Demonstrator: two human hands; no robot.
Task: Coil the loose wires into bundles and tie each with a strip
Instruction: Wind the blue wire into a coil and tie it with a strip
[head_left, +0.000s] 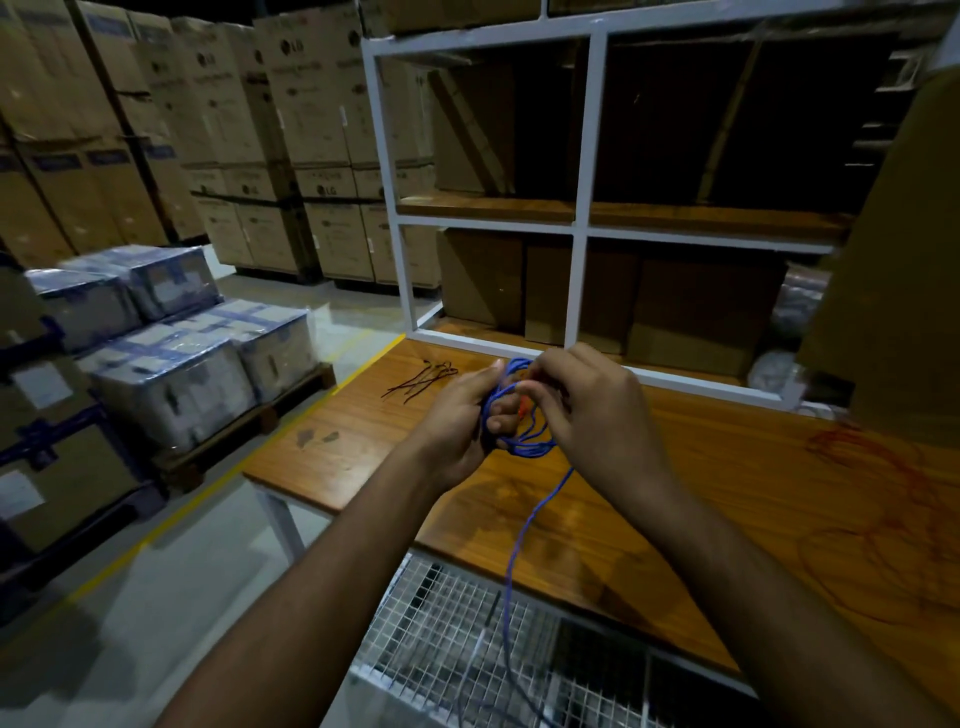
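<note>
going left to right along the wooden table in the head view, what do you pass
dark strips → left hand → blue wire coil → right hand → loose red wire

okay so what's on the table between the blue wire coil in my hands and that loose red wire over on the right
Nothing: in the head view, bare wooden table runs from the blue wire coil, held by both the left hand and right hand, to the red wire.

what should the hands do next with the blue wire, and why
Probably wind on another loop. The left hand holds a small coil of the blue wire, the right hand pinches a strand at it, and a long tail hangs off the table edge. The ties lie untouched.
</note>
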